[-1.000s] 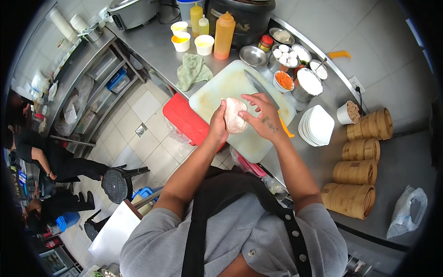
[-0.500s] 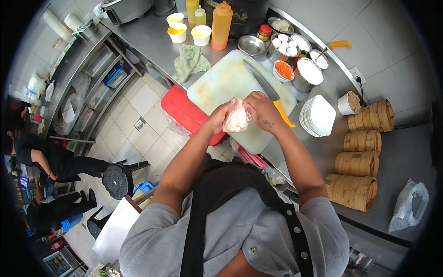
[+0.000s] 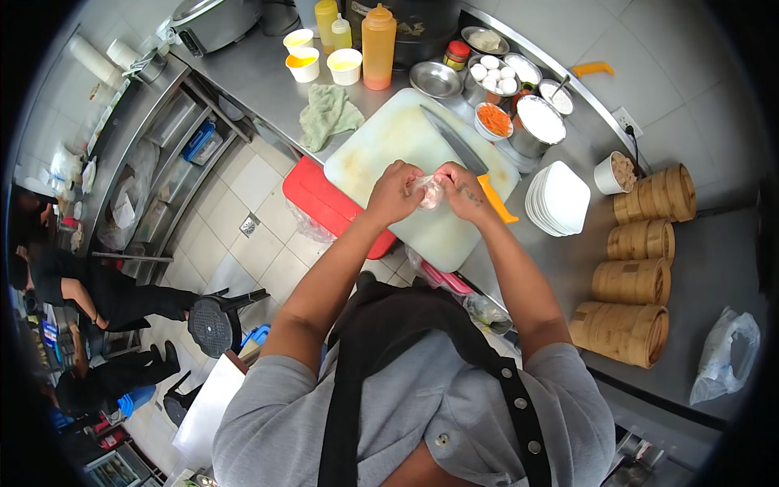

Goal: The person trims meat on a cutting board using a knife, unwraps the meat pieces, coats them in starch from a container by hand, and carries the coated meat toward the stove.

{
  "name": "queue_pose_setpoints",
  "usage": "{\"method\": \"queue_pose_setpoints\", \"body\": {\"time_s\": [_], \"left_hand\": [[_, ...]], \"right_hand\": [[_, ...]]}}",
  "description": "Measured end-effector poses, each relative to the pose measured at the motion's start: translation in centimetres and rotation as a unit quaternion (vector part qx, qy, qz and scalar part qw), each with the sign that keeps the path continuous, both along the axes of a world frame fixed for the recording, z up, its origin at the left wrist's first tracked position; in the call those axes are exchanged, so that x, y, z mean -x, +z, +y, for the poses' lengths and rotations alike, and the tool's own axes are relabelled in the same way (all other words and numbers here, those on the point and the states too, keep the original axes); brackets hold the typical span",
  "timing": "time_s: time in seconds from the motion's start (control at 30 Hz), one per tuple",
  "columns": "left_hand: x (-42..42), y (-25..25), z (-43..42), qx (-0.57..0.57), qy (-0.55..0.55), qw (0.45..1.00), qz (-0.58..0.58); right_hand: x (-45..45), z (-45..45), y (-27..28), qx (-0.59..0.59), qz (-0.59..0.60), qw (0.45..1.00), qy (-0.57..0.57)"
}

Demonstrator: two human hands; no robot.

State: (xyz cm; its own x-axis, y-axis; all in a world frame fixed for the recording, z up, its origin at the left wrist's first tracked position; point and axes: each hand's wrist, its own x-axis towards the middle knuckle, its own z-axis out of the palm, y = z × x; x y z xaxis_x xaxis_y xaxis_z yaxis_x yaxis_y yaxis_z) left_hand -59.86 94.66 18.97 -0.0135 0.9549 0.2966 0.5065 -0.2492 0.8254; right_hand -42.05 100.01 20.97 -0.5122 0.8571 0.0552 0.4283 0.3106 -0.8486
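Over the cutting board (image 3: pixel 373 142), left hand (image 3: pixel 394 195) and right hand (image 3: pixel 462 193) pinched a pale bundle (image 3: pixel 431 195) in narrowed fingers (image 3: pixel 411 174). Uneven tugging risked tearing it (knife (image 3: pixel 461 147) lay on board).

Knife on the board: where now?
Head view, right of centre: the knife lies on the cutting board, its handle between the right hand and white dishes.

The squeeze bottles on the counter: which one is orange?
The bottle nearest the cutting board is orange; the small bottle and the leftmost bottle look yellow.
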Motion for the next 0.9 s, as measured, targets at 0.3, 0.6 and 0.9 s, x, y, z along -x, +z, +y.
{"method": "queue_pose_setpoints", "body": {"time_s": [0.3,0.6,0.9], "left_hand": [[-1.3,0.4,1.8,-0.032,0.034,0.999,0.000],[-2.5,0.0,1.5,0.018,0.037,0.999,-0.022],[-3.1,-0.5,2.5,0.086,0.005,0.994,-0.073]], "right_hand": [[-1.5,1.4,-0.6,0.027,0.018,0.999,-0.044],[-7.1,-1.5,-3.7,-0.163,-0.250,0.916,-0.269],[-9.1,-1.2,-3.1,0.067,-0.260,0.938,-0.221]]}}
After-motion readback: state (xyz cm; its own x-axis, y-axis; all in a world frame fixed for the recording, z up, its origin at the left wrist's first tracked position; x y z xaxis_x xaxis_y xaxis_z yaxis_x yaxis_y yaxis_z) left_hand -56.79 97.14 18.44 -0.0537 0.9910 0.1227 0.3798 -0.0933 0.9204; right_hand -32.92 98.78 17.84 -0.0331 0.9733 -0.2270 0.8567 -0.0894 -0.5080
